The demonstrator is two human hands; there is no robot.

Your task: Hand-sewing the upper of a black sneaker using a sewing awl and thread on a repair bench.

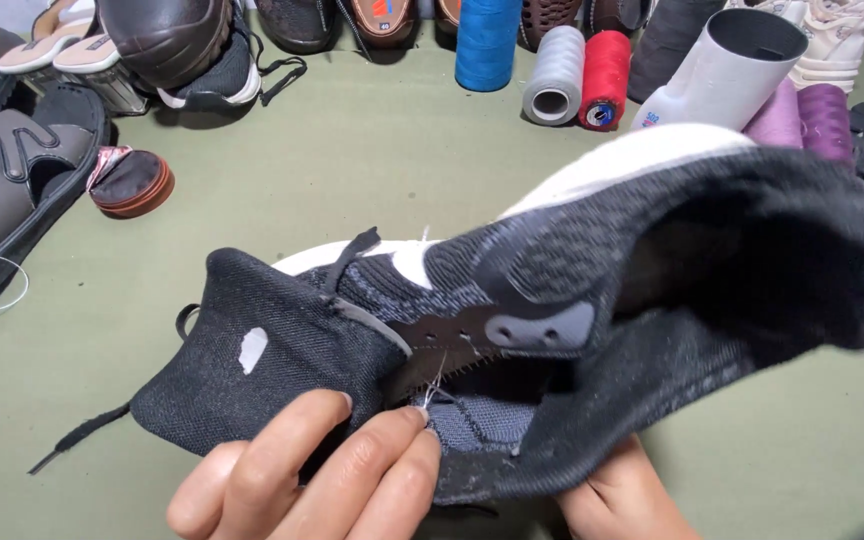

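A black knit sneaker (552, 320) with a white sole is held up above the olive-green table (372, 160), lying on its side with its long axis running from lower left to upper right: the tongue (262, 360) is pulled out toward the left and the padded collar opening toward the right. The left hand (302, 480) is the nearer one to the torn seam; its fingers are together, pinching the knit and a short white thread (430, 395) just above the fingertips. The right hand (622, 495) supports the sneaker from beneath, mostly hidden, so its grip cannot be told exactly. A loose black lace (82, 432) trails to the left. Farther back stand thread spools, blue (487, 42), grey (555, 75) and red (605, 80), with sandals (22, 170) and other shoes along the edge.
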